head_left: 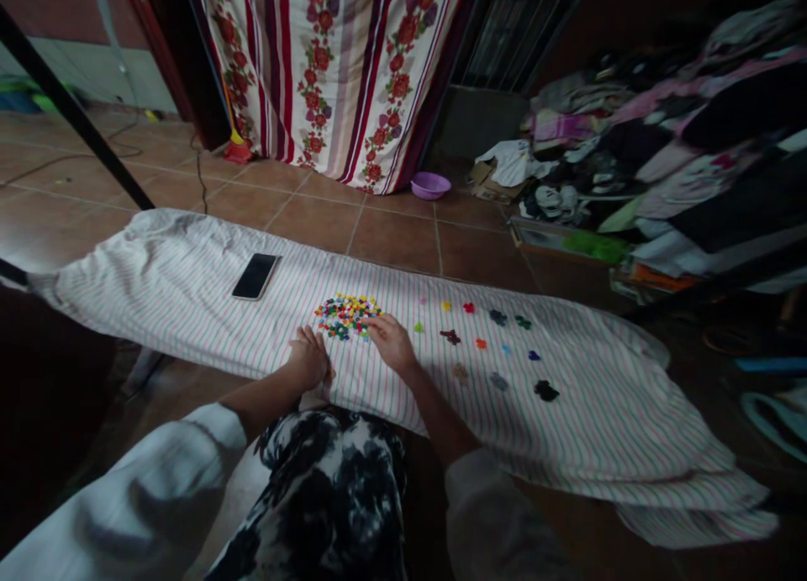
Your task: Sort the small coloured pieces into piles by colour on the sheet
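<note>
A loose pile of small multicoloured pieces (344, 314) lies on the striped cloth. At its right edge, the fingertips of my right hand (391, 343) come together in a pinch; whatever they hold is too small to make out. My left hand (308, 356) rests at the cloth's near edge, just below the pile, its fingers bent and partly hidden. Right of the pile, small groups sorted by colour sit apart, among them a red group (468, 308), a brown group (450, 337), an orange group (481, 344) and a black group (545, 390).
A phone (255, 277) lies left of the pile on the striped cloth (378, 396). Beyond the cloth, a purple basin (430, 185) stands on the tiled floor by a flowered curtain (328, 76). Clothes (681, 144) are heaped at the right. Dark poles flank the cloth.
</note>
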`<move>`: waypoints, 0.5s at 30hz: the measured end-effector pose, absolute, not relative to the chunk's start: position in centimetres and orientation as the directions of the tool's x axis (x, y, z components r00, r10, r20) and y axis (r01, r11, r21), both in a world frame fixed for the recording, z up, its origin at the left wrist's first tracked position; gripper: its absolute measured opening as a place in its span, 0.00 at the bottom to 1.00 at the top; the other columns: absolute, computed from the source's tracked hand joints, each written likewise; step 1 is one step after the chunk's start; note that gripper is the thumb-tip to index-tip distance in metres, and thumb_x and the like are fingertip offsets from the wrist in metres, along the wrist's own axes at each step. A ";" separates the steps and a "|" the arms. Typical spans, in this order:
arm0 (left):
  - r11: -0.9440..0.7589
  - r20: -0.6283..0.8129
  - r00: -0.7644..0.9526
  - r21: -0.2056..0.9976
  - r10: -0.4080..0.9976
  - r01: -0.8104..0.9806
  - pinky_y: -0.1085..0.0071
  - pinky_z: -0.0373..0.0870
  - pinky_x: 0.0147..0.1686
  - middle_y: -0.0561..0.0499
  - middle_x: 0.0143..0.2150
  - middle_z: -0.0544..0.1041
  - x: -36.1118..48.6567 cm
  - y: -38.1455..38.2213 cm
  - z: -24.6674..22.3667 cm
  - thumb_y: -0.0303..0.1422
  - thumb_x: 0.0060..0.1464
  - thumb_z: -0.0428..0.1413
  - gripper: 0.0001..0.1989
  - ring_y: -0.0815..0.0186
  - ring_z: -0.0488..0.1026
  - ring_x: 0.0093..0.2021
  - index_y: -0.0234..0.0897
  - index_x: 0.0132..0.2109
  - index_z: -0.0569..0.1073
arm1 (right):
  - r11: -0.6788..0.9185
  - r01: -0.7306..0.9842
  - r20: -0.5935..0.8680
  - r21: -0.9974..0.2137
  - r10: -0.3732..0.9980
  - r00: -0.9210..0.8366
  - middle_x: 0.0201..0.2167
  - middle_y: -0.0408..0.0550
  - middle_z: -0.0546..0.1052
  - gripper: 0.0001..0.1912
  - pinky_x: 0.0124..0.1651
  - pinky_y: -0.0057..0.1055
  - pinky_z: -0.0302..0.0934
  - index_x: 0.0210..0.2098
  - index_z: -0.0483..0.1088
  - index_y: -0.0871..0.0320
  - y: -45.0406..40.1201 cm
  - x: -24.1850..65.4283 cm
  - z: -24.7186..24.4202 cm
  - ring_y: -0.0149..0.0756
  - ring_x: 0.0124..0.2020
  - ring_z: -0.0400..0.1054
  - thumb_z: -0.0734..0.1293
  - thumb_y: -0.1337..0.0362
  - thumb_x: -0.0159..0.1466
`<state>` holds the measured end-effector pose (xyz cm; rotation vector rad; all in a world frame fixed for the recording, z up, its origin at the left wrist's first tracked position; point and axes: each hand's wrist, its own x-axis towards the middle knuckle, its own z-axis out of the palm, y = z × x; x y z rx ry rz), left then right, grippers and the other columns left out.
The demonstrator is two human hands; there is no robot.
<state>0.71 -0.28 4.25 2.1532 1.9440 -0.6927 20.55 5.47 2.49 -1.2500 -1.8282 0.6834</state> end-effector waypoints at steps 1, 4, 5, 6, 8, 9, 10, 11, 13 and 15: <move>-0.145 -0.436 0.053 -0.180 0.898 0.973 0.42 0.61 0.52 0.15 0.65 0.46 0.7 -0.3 4.3 0.47 0.54 0.51 0.44 0.29 0.46 0.65 0.13 0.65 0.49 | 0.381 0.508 0.289 -0.772 0.923 -0.252 0.38 0.48 0.74 0.13 0.44 0.32 0.63 0.40 0.77 0.52 4.9 19.3 2.1 0.36 0.39 0.68 0.60 0.63 0.62; -0.144 -0.429 0.061 -0.165 0.901 0.976 0.42 0.60 0.53 0.15 0.65 0.45 0.7 -0.4 4.5 0.45 0.55 0.50 0.43 0.30 0.46 0.66 0.12 0.65 0.49 | 0.402 0.584 0.209 -0.705 0.905 -0.371 0.40 0.47 0.74 0.13 0.49 0.32 0.61 0.42 0.76 0.51 4.0 16.8 1.3 0.36 0.42 0.67 0.61 0.66 0.63; -0.141 -0.427 0.060 -0.161 0.903 0.977 0.42 0.60 0.53 0.14 0.65 0.45 0.7 -0.5 4.5 0.45 0.55 0.51 0.43 0.30 0.46 0.66 0.12 0.64 0.49 | 0.403 0.616 0.183 -0.677 0.903 -0.389 0.41 0.47 0.74 0.13 0.50 0.32 0.60 0.43 0.76 0.51 4.0 16.4 1.2 0.36 0.43 0.67 0.61 0.67 0.63; -0.137 -0.423 0.059 -0.156 0.904 0.978 0.42 0.60 0.53 0.14 0.65 0.45 0.8 -0.5 4.5 0.45 0.55 0.51 0.43 0.29 0.46 0.65 0.12 0.64 0.49 | 0.402 0.648 0.162 -0.647 0.903 -0.398 0.41 0.48 0.74 0.14 0.50 0.32 0.60 0.43 0.75 0.51 4.0 16.0 1.1 0.37 0.44 0.67 0.61 0.68 0.64; -0.132 -0.419 0.057 -0.153 0.906 0.979 0.40 0.59 0.53 0.14 0.65 0.45 0.8 -0.5 4.4 0.47 0.54 0.52 0.45 0.29 0.46 0.65 0.12 0.64 0.49 | 0.394 0.710 0.132 -0.584 0.909 -0.396 0.42 0.49 0.74 0.14 0.49 0.32 0.60 0.44 0.75 0.52 4.1 15.6 1.0 0.37 0.44 0.67 0.60 0.68 0.65; -0.131 -0.418 0.055 -0.156 0.907 0.979 0.40 0.59 0.53 0.14 0.65 0.46 0.8 -0.5 4.4 0.48 0.54 0.51 0.45 0.29 0.46 0.65 0.13 0.65 0.49 | 0.393 0.733 0.122 -0.555 0.910 -0.395 0.42 0.49 0.74 0.15 0.49 0.32 0.60 0.44 0.75 0.52 4.2 15.4 1.1 0.38 0.44 0.67 0.59 0.68 0.65; -0.131 -0.418 0.053 -0.159 0.907 0.979 0.40 0.60 0.53 0.15 0.65 0.46 0.8 -0.5 4.4 0.49 0.54 0.51 0.45 0.29 0.46 0.65 0.14 0.65 0.49 | 0.397 0.751 0.115 -0.528 0.909 -0.400 0.42 0.50 0.74 0.15 0.48 0.32 0.60 0.45 0.75 0.52 4.3 15.3 1.1 0.38 0.43 0.67 0.59 0.68 0.65; -0.131 -0.417 0.052 -0.163 0.907 0.978 0.40 0.60 0.53 0.16 0.65 0.46 0.8 -0.5 4.5 0.48 0.54 0.51 0.44 0.29 0.47 0.65 0.14 0.65 0.50 | 0.405 0.764 0.110 -0.502 0.906 -0.408 0.42 0.50 0.74 0.16 0.48 0.32 0.60 0.45 0.75 0.52 4.4 15.2 1.2 0.39 0.43 0.67 0.58 0.69 0.66; -0.135 -0.421 0.051 -0.171 0.906 0.976 0.40 0.60 0.52 0.16 0.65 0.47 0.8 -0.5 4.7 0.47 0.55 0.50 0.43 0.29 0.47 0.65 0.15 0.65 0.50 | 0.429 0.782 0.107 -0.451 0.896 -0.431 0.41 0.50 0.74 0.16 0.48 0.32 0.59 0.46 0.75 0.52 4.5 15.0 1.3 0.39 0.44 0.67 0.58 0.69 0.66; -0.145 -0.426 0.055 -0.181 0.903 0.973 0.40 0.61 0.52 0.16 0.65 0.47 0.8 -0.5 4.9 0.46 0.55 0.50 0.42 0.30 0.47 0.65 0.15 0.65 0.51 | 0.450 0.801 0.097 -0.396 0.888 -0.450 0.42 0.51 0.74 0.16 0.48 0.32 0.59 0.47 0.74 0.52 4.6 14.8 1.5 0.39 0.45 0.66 0.58 0.69 0.66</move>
